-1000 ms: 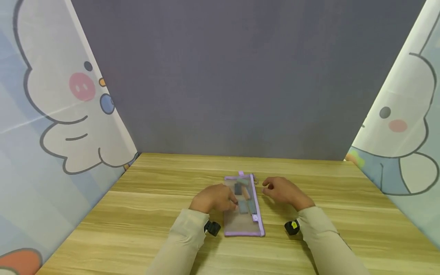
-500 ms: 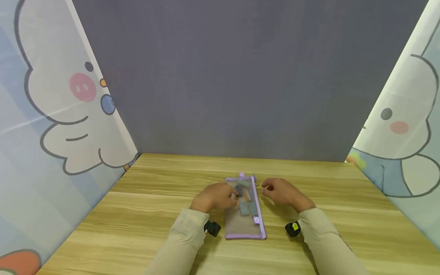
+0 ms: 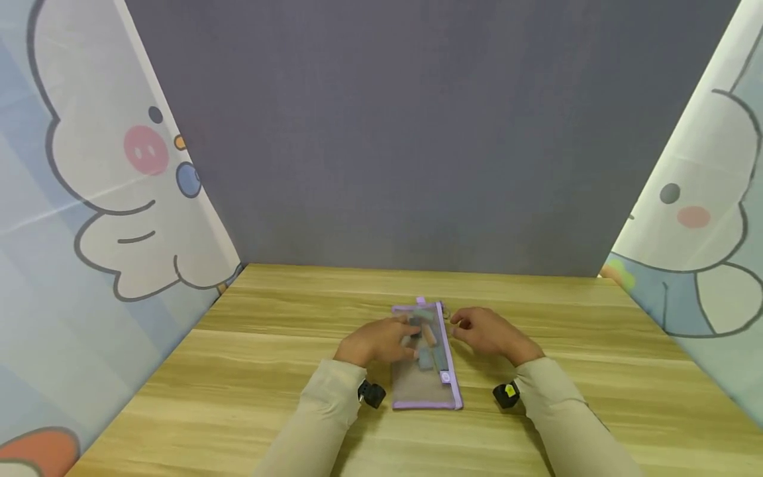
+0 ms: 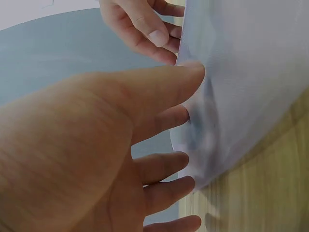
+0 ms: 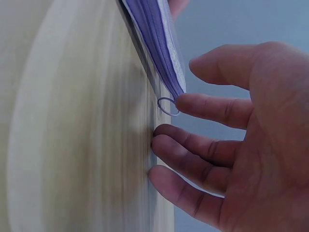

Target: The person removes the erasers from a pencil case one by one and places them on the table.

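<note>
A see-through mesh zip pouch (image 3: pixel 417 392) with lilac edging lies flat on the table, several small blocks showing inside, one blue (image 3: pixel 426 360) and one orange (image 3: pixel 429 335). Over its left part reaches my left hand (image 3: pixel 381 341); the fingers are extended and the thumb touches the mesh in the left wrist view. My right hand (image 3: pixel 491 331) is beside the pouch's far right corner, thumb and forefinger apart, fingers loosely bent. In the right wrist view the forefinger tip is right at the purple zip (image 5: pixel 157 43) end, close to a small ring (image 5: pixel 169 114). A lilac zip tag (image 3: pixel 445 377) sits near the front.
The wood-grain table (image 3: pixel 250 371) ends at a dark grey panel (image 3: pixel 417 132) at the back. Cartoon-printed curtains (image 3: pixel 119 252) flank both sides. Each wrist bears a small black camera (image 3: pixel 373 395).
My left hand has slid slightly right over the pouch, its fingers straighter than before. My right hand has edged left to the pouch's zip side.
</note>
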The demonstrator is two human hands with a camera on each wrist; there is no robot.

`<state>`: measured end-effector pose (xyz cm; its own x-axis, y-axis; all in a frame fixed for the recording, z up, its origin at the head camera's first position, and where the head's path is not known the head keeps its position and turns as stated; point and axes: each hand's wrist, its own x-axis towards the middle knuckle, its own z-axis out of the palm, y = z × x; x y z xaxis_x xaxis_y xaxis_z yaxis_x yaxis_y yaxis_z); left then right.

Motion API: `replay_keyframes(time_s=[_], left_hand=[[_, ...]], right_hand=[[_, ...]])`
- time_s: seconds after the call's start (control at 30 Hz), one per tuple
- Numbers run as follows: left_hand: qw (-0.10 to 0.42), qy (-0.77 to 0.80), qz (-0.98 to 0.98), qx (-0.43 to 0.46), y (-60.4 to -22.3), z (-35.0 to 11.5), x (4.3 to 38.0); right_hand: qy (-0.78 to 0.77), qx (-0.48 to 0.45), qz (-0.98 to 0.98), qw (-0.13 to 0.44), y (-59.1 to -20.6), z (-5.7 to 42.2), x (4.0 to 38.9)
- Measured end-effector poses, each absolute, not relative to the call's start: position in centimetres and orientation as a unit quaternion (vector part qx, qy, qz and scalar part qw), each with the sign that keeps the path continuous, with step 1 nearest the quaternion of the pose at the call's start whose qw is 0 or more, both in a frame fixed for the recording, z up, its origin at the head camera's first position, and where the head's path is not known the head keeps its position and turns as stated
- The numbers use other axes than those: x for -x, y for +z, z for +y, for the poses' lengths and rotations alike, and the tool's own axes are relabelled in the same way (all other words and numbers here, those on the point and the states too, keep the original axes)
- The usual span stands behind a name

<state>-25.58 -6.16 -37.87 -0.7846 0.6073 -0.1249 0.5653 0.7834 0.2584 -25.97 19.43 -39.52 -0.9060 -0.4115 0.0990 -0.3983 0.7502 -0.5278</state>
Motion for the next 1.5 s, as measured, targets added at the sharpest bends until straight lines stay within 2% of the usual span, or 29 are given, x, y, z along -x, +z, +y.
replay_keyframes(time_s=[0.8,1.1,1.5], left_hand=[[0.093,0.102,0.937,-0.32,-37.9,-5.9,25.7],[0.093,0.125,0.934,-0.322,-37.8,-6.0,26.0],[0.049,0.141,0.934,-0.323,-37.7,-4.8,26.6]], right_hand=[[-0.271,0.231,0.934,0.021,-39.2,19.1,26.1],[-0.273,0.242,0.931,-0.001,-39.7,19.0,26.6],[-0.278,0.254,0.926,-0.013,-40.0,18.8,27.3]])
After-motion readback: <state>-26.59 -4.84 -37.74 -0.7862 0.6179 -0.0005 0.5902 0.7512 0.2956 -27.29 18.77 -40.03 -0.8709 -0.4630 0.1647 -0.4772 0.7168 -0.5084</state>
